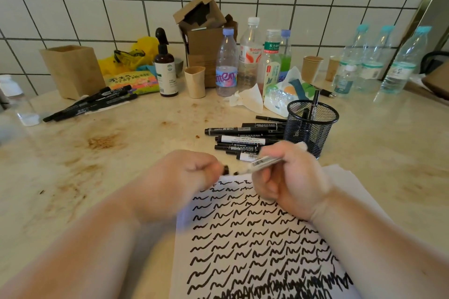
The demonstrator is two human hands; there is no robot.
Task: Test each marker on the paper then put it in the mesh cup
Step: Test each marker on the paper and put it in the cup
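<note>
Two hands work one marker [263, 162]: right hand [289, 177] grips its barrel, left hand [184, 177] apparently pinches the cap [226, 169]; cup [312, 126] at one o'clock, nearer the right.

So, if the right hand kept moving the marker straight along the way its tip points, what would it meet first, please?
Most likely the black cap gripped in the left hand. The marker held by the right hand points leftward, its tip just short of the cap's opening, though blur leaves exact alignment uncertain.
</note>
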